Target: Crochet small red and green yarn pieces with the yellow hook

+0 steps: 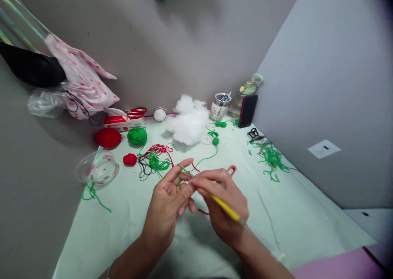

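Note:
Green yarn (179, 180) runs over the raised index finger of my left hand (167, 201), whose thumb is pressed toward the other fingers where the strand ends up. My right hand (225, 203) is closed around a yellow-handled tool (225, 207), its tip hidden at the fingertips of both hands, which meet above the table. Any small piece pinched there is too hidden to make out. A green strand (208, 158) leads from near the hands back to small green balls (215, 141). An orange loop-shaped item (231, 171) lies just behind my right hand.
On the table (260, 238) are a red yarn ball (108, 137), a green yarn ball (137, 136), white stuffing (188, 123), a clear bowl (102, 170), a pen cup (218, 110), a bottle (236, 107), a leaning phone (248, 111) and green yarn scraps (273, 158). Walls stand behind and right.

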Available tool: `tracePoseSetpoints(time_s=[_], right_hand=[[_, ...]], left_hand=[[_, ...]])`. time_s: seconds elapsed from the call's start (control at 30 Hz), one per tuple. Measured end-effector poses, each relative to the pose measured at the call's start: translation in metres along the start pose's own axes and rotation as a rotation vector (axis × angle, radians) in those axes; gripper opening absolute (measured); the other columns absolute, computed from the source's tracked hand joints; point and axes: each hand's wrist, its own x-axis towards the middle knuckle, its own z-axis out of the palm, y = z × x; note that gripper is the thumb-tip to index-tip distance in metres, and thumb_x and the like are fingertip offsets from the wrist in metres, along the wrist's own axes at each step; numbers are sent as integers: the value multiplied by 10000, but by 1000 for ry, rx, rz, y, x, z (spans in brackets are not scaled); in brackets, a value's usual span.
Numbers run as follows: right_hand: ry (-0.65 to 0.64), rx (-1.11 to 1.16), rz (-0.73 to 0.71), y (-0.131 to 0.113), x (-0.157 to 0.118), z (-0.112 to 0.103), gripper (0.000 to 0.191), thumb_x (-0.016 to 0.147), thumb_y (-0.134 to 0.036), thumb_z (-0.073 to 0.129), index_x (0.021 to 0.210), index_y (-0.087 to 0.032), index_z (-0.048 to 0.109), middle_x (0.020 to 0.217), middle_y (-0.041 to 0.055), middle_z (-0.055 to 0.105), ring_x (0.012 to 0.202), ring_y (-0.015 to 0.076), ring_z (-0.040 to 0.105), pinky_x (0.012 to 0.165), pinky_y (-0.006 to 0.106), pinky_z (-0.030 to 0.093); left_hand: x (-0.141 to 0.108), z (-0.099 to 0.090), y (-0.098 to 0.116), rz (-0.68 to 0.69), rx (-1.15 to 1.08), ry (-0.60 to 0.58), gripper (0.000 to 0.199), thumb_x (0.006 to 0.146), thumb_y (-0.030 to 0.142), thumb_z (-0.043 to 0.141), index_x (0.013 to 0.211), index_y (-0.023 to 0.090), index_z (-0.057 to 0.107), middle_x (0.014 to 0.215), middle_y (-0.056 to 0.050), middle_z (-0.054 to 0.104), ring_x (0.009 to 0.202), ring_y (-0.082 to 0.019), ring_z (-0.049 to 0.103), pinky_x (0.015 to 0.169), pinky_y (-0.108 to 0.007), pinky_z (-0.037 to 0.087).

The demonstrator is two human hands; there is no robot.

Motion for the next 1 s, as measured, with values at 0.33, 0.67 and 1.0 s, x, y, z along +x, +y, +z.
tracePoseSetpoints(time_s=[0.33, 0.67, 1.0], right_hand=[[48, 396, 335, 5, 11, -5, 187, 1040, -226, 634, 1011, -265, 815, 903, 27, 780, 817, 158, 700, 746, 304, 565], [80, 644, 574, 7, 7, -8, 237, 1062, -381, 603, 972, -249, 778, 891, 23, 789, 724, 141, 715, 683, 277, 596], [-65, -180, -180, 1, -1, -3, 265, 1026, -113, 575, 1226, -209, 720, 996, 102, 784, 897, 215, 739, 745, 348, 625]], left_hand=[[3, -2, 7, -38, -63, -23, 334, 777, 207, 925, 1100, 243, 851, 826, 47, 677, 416, 42, 356, 504, -149, 535], [0, -8, 4, 30, 110, -26, 328, 811, 271, 894, 1135, 253, 846, 836, 27, 657, 470, -4, 453, 537, -193, 559], [-4, 0, -1, 152, 158, 114, 479, 785, 198, 905, 1244, 258, 782, 727, 63, 607, 539, -43, 517, 496, -133, 446]])
